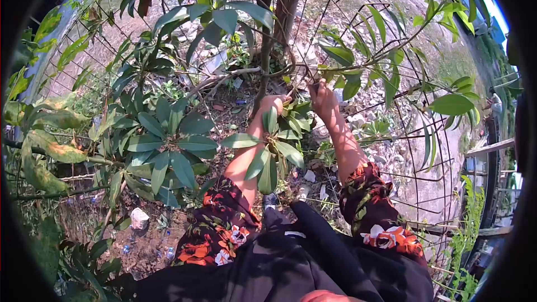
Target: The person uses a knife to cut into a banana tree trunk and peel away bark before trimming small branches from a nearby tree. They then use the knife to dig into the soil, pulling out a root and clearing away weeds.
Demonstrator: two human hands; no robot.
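Both arms reach forward to the middle of a leafy tree. Just right of a slim trunk [265, 59], my left hand [274, 103] is closed on a thin branch, partly behind leaves. My right hand [323, 99] is raised a little to its right, fingers curled together by a small dark piece; I cannot tell what it grips. A leafy shoot [295, 120] hangs between the two hands. In front of my left forearm spreads a cluster of long green leaves [269, 144]. A leafy branch [386, 59] runs off to the right from just above my right hand.
Bent metal rods and wire mesh [417, 151] surround the tree. Dense foliage [170, 142] fills the left side. Broken stones and litter cover the ground [224, 114], with a white stone [139, 218] at lower left. A wooden rail [489, 146] stands at right.
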